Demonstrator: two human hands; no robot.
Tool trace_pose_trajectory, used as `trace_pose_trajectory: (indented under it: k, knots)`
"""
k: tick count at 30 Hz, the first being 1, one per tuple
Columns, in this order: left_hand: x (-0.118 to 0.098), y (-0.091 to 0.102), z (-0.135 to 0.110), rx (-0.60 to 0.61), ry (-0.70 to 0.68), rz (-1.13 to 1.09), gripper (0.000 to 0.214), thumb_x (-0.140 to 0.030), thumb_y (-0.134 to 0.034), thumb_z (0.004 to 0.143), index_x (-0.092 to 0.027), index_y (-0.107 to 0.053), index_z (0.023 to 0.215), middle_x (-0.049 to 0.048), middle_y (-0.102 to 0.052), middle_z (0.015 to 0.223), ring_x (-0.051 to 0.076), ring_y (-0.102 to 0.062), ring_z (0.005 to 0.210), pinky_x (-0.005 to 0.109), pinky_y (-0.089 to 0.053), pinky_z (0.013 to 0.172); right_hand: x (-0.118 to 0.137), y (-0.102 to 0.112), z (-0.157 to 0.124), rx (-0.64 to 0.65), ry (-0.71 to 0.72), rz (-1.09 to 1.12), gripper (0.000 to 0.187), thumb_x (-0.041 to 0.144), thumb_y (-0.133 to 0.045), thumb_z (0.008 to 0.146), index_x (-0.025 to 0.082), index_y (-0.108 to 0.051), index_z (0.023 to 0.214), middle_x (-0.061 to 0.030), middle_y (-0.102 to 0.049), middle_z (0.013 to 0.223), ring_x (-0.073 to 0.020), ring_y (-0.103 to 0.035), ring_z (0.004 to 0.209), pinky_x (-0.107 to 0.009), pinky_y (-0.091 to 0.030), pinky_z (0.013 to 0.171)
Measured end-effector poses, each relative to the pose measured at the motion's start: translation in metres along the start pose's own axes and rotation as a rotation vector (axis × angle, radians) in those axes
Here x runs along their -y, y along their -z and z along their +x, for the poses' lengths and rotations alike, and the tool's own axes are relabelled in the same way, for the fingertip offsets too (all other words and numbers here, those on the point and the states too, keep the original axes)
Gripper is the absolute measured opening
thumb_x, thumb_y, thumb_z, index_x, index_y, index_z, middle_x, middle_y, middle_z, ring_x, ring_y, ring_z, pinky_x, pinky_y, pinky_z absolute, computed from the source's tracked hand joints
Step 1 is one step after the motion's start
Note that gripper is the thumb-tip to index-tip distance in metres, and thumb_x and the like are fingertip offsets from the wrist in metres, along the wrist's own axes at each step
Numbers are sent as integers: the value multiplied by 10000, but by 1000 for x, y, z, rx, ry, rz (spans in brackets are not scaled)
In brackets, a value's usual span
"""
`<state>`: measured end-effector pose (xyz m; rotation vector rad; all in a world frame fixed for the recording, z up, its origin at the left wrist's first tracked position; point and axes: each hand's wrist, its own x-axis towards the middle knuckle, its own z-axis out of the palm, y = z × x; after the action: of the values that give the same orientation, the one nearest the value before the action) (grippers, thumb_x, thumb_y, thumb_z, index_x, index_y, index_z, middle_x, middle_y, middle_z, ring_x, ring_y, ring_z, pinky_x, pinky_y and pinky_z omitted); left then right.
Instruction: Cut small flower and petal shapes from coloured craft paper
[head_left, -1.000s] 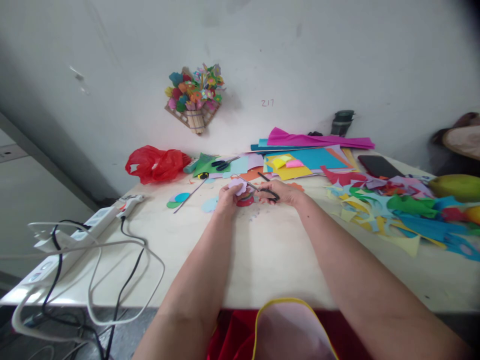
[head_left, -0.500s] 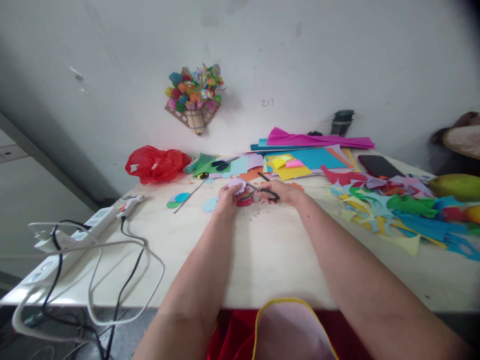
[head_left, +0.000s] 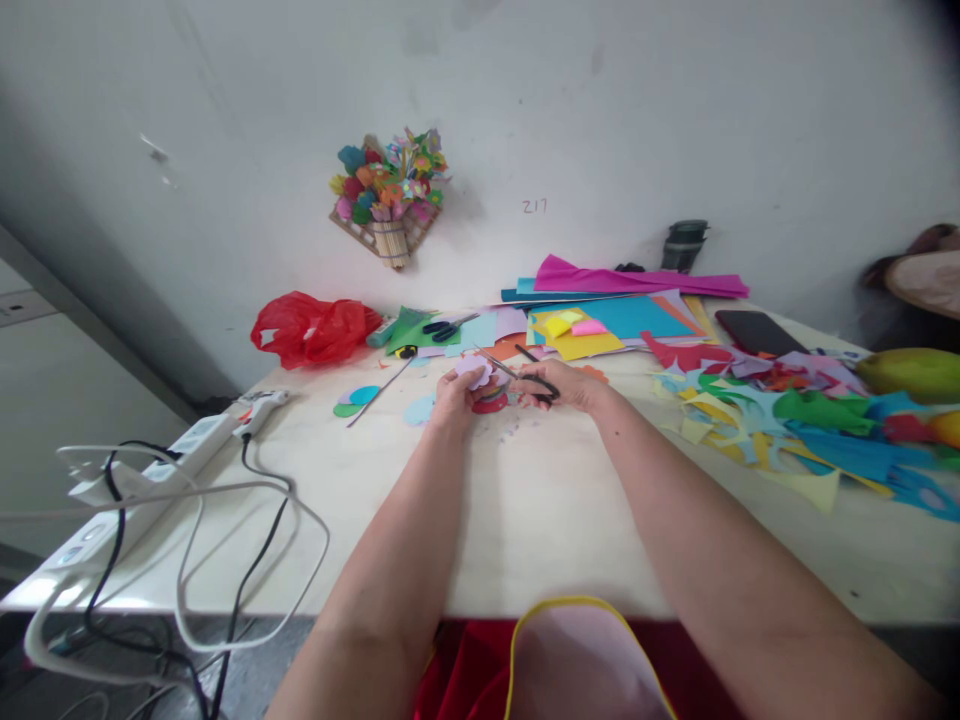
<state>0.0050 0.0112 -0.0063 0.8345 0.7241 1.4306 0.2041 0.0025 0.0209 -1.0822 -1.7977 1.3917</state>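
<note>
Pinched in my left hand (head_left: 454,392) is a small lilac paper cutout (head_left: 472,371) with a scalloped edge. My right hand (head_left: 561,384) grips black-handled scissors (head_left: 541,387), whose blades point up and left, close to the paper. Their tips lie just right of the cutout; I cannot tell if they touch it. Below and between the hands sits a red round piece (head_left: 491,404), partly hidden, with tiny paper bits (head_left: 510,430) scattered near it. A light blue paper circle (head_left: 418,408) lies left of my left hand.
Colored paper sheets (head_left: 637,318) and a second pair of scissors (head_left: 444,328) lie at the back. Paper scraps (head_left: 780,420) and a phone (head_left: 759,332) are on the right. A power strip (head_left: 161,480) with loose cables stands left, near a red plastic bag (head_left: 311,328).
The scissors' blades have swung slightly upward beside the lilac paper, and their handles have shifted a little. My left hand holds nearly still.
</note>
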Motion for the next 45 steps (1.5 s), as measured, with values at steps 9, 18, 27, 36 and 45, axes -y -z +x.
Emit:
trace_pose_trajectory:
  k: [9, 18, 27, 36, 45]
  knots:
    - [1, -4, -1, -30, 27, -2, 267, -96, -879, 614, -138, -673, 779, 36, -710, 754, 154, -683, 668, 287, -583, 671, 14, -7, -9, -37, -29, 26, 239, 223, -696, 897, 163, -605, 684, -3, -612, 539, -69, -489, 420, -165, -380, 405]
    - [-1, -6, -5, -12, 49, -31, 252, -107, -873, 634, -132, -694, 810, 72, -737, 800, 180, -717, 711, 289, -586, 695, 4, -4, -4, -19, -7, -20, 243, 321, -761, 855, 172, -609, 738, 4, -630, 577, -85, -533, 455, -182, -389, 423]
    - [2, -5, -2, -7, 2, 16, 298, -139, -923, 551, -123, -702, 749, 51, -719, 748, 148, -676, 666, 278, -569, 680, 1, -5, -2, 12, -28, 44, 256, 340, -743, 849, 187, -580, 724, 10, -599, 558, -92, -507, 465, -194, -397, 442]
    - [1, -4, -2, 1, 15, 43, 304, -201, -935, 521, -128, -718, 721, 57, -726, 729, 138, -654, 641, 276, -572, 673, -3, -4, 1, 18, -13, 4, 244, 361, -759, 840, 185, -606, 765, 14, -612, 576, -93, -523, 470, -195, -392, 441]
    - [0, -8, -4, -19, 21, 44, 308, -148, -927, 513, -129, -688, 707, 50, -719, 721, 132, -659, 642, 256, -558, 662, 1, -5, -1, -1, -29, 7, 250, 347, -766, 831, 185, -600, 738, 14, -607, 564, -96, -541, 479, -185, -390, 427]
